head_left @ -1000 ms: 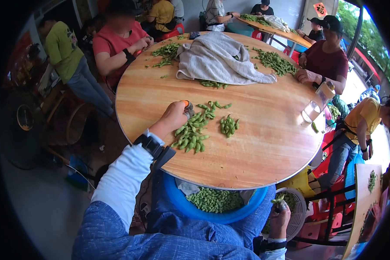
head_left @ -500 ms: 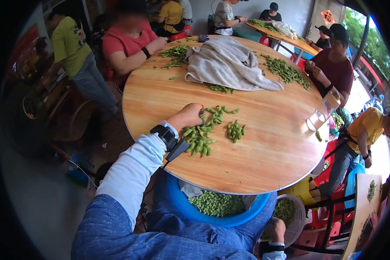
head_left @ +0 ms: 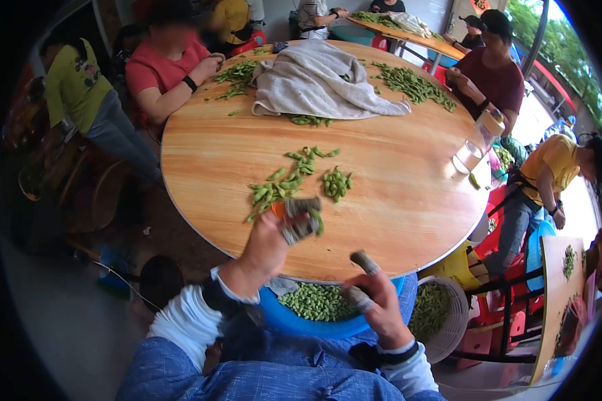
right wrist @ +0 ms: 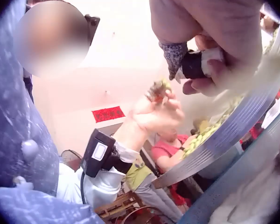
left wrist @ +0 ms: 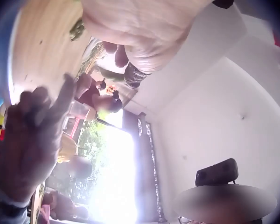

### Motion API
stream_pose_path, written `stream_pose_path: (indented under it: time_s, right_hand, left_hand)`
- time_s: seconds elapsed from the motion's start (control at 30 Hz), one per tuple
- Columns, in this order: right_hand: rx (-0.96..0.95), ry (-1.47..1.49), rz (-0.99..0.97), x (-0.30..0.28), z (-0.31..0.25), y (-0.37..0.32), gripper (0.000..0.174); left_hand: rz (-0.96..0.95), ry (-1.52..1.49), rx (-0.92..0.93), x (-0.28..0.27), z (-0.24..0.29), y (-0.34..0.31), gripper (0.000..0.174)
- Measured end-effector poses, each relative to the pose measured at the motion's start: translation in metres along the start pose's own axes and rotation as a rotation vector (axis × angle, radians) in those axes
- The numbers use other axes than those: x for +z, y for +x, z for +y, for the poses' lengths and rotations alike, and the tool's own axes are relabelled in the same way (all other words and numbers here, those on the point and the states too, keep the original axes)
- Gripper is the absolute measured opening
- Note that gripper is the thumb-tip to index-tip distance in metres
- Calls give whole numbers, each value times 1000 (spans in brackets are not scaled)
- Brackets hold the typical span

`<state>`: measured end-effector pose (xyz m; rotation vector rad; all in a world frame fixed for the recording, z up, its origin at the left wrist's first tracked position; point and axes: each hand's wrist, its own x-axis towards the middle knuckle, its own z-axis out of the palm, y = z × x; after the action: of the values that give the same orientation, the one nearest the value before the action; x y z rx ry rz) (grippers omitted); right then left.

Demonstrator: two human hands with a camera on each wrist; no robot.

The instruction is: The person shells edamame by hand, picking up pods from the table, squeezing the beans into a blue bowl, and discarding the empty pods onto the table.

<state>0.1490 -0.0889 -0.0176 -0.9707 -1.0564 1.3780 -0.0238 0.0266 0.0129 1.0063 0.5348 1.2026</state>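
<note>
Fingers of left hand [head_left: 255, 252] pinch pod [head_left: 319, 224] over near part of table [head_left: 401, 194]; right hand [head_left: 386, 311] has thumb and forefinger apart, nothing visibly held.
Pod likely light, firm, slightly slick, bruisable; grip lightly at one end.

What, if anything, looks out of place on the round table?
One stray green pod lies near the right edge of the round table, beside the clear container. It looks odd because it is apart from the loose pile and small cluster. I see no clear damage.
</note>
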Motion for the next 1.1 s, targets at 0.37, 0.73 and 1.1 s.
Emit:
stream_pose_path:
  time_s: [0.37, 0.73, 1.1]
  right_hand:
    - [-193, -701, -16, -6, -9, 4, 30]
    - [-3, -209, 183, -3, -10, -9, 23]
    - [251, 148, 120, -4, -9, -16, 17]
  left_hand:
    - [-195, 112, -169, 7, -25, -58, 19]
    - [-432, 488, -415, 6, -30, -53, 14]
    - [-545, 846, -62, 9, -30, -57, 19]
